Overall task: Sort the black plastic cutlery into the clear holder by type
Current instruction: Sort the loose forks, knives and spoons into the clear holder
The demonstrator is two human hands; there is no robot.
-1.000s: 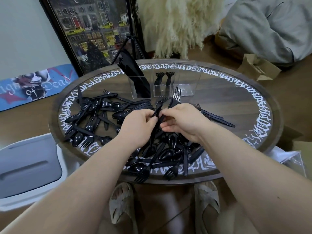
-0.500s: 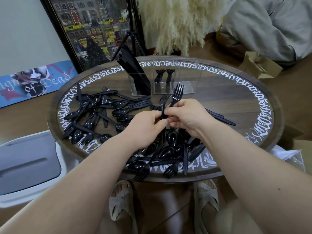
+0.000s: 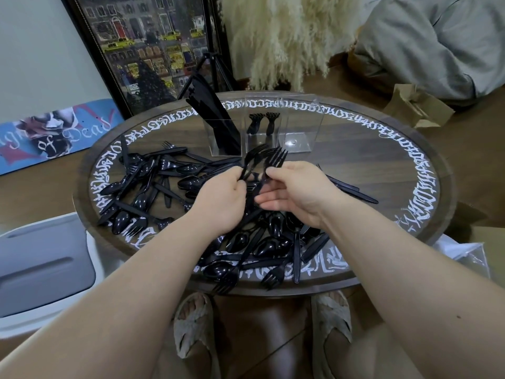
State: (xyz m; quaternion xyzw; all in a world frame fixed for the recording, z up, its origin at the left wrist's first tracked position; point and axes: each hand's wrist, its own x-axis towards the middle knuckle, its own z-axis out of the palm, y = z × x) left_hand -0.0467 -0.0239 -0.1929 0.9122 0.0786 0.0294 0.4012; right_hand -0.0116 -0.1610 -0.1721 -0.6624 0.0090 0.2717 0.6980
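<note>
Both forearms bare, reaching forward and converging at centre. Left hand (image 3: 222, 199) back-up, fingers curled, pinching black forks (image 3: 269, 160) at the handles, tines pointing up and away. Right hand (image 3: 296, 191) turned palm toward left, thumb and forefinger pinching one fork handle, remaining fingers extended loosely beneath; fingertips of both hands nearly touching.

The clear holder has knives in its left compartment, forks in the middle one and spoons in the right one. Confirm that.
Not quite. In the head view the clear holder has knives left and forks in the middle, but the right compartment holds no spoons; it is empty.
</note>
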